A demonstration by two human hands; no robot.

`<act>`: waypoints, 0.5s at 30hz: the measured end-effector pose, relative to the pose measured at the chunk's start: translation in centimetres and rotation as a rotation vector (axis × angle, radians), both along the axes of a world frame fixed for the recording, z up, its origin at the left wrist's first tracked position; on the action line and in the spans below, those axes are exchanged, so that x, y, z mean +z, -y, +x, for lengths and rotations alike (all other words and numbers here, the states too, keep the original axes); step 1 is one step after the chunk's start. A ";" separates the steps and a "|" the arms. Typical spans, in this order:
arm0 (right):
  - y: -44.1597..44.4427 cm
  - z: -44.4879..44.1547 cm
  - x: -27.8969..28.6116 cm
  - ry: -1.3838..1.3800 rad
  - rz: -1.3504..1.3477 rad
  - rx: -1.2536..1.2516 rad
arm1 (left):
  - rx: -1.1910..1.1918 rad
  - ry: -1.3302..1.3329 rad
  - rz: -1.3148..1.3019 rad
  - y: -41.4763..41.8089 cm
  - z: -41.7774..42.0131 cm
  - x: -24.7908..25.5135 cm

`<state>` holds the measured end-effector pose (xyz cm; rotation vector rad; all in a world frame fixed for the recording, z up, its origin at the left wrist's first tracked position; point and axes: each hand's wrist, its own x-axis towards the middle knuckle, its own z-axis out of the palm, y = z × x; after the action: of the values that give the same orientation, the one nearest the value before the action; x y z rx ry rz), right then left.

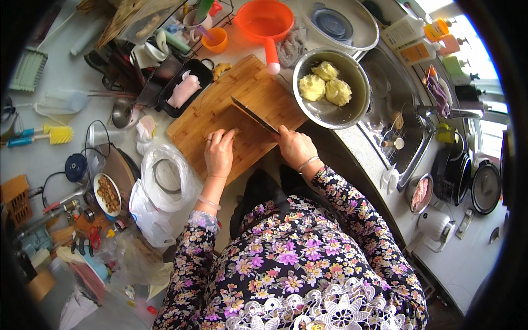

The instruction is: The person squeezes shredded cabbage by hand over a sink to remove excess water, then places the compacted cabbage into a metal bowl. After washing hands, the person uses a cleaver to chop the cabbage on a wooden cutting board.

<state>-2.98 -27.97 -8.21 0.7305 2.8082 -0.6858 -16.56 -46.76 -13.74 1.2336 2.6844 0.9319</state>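
Note:
My right hand (298, 147) grips a kitchen knife (253, 114) by its handle. The blade, seen almost edge-on, slants up and left over a wooden cutting board (214, 93). On the board's near part rests my left hand (220, 154), fingers bent and fingertips down. Something small and yellowish shows at its fingertips, too hidden to name or to tell if it is held. Ginger root (222, 70) lies by the board's far left edge. To the right of the board stands a metal pot (330, 117) with three pale yellow lumps (326, 84) in it.
An orange-red plastic dipper (264, 20) is behind the board, its handle reaching the board's edge. Left are a black container (163, 103) with a pink item, plastic bags (187, 181) and a bowl of brown food (120, 200). A steel sink (408, 140) lies right.

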 end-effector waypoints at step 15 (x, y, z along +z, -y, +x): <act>1.2 0.0 3.1 0.143 0.126 0.222 | -0.026 -0.145 0.085 -2.8 -0.5 -2.0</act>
<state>-3.01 -29.16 -5.08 0.4555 2.7619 -0.4058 -17.01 -43.93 -15.71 1.4010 2.7555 1.0006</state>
